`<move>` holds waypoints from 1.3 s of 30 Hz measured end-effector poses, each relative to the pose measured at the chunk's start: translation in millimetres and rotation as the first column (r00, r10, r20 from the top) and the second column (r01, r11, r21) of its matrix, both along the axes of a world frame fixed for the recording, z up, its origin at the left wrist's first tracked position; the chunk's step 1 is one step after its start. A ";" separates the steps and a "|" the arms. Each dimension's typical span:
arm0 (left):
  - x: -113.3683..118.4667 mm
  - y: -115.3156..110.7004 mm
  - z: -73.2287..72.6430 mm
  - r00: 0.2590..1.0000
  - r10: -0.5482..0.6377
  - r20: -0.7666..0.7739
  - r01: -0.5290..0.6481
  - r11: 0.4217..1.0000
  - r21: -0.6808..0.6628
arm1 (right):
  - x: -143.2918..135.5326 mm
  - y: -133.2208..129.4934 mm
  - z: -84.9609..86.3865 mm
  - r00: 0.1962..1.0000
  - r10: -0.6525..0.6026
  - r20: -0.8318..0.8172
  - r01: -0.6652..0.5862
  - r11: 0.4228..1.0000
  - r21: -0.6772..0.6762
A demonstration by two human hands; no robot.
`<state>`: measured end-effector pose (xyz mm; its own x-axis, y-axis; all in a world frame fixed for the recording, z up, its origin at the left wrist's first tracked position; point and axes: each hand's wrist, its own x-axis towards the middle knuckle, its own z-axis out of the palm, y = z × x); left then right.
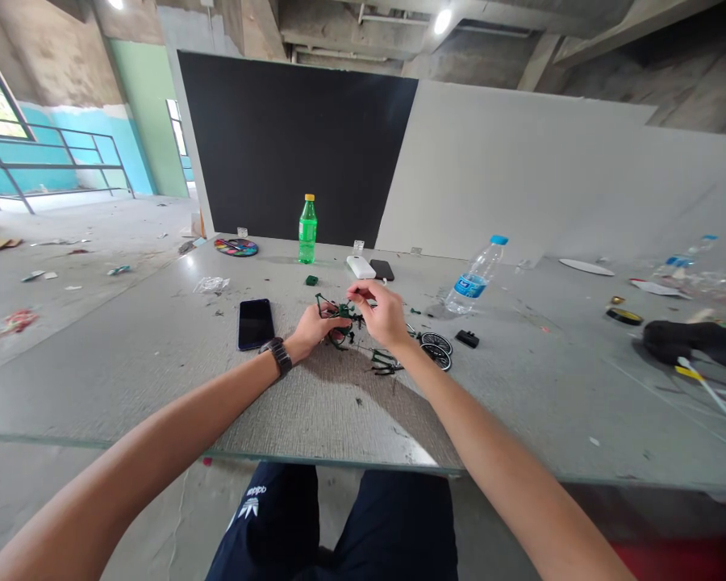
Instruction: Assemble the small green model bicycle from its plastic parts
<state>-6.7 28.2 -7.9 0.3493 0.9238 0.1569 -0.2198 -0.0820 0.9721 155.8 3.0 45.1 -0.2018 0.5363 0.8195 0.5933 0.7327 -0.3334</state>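
Dark-green miniature bicycle assembly point(341, 311) held above the worktop point(315, 411) in the left hand point(312, 329). Right hand point(383, 313) closed narrow at its upper edge; whether a tiny part is pinched cannot be told. Relative to the hands: spoked wheels point(436, 356) at four o'clock, slender frame parts point(387, 360) at five, smartphone point(256, 324) at nine.

Risks, as judged: thin struts could be bent or snapped if pressed too hard by the fingertips. Assembly could be twisted free if gripped loosely on the left. Frame parts, lying near the right wrist, could be swept aside or scattered if it is lowered.
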 end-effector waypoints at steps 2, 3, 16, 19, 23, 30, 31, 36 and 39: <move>-0.1 0.7 -1.0 1.000 0.001 -0.013 -0.001 1.000 0.005 | 0.5 -0.7 0.2 1.000 -0.007 -0.005 0.007 1.000 -0.007; -0.2 1.5 -2.0 1.000 0.000 -0.022 0.000 1.000 0.012 | 0.7 -0.9 0.2 1.000 -0.007 -0.004 0.007 1.000 -0.007; 0.6 -5.3 -1.4 0.994 -0.002 -0.108 0.015 0.993 0.116 | 2.9 -1.2 2.9 1.000 -0.007 0.020 0.006 0.999 0.035; 0.4 -2.4 -2.7 0.997 -0.023 -0.070 0.032 0.992 0.125 | 6.8 -4.2 6.1 0.998 0.050 0.031 -0.050 0.999 -0.016; 0.2 3.2 -5.8 0.999 -0.011 -0.041 0.014 0.997 0.081 | 8.6 -8.0 8.1 0.993 0.115 0.022 -0.113 0.990 -0.082; -0.2 5.1 -6.1 1.000 0.028 -0.012 -0.028 0.999 0.035 | 7.0 -6.9 3.6 0.994 0.101 0.031 -0.099 0.993 -0.070; -0.1 4.8 -5.8 0.999 0.031 -0.006 -0.031 0.999 0.030 | 7.0 -6.5 3.1 0.995 0.094 0.027 -0.092 0.993 -0.069; 0.1 2.1 -3.6 0.999 0.034 0.002 -0.034 0.999 0.006 | 7.0 -5.3 1.5 0.999 0.046 0.017 -0.044 0.995 -0.086; 0.3 0.3 -1.9 0.999 0.048 -0.004 -0.048 0.999 -0.001 | 6.8 -4.6 0.7 0.999 0.029 0.015 -0.027 0.996 -0.088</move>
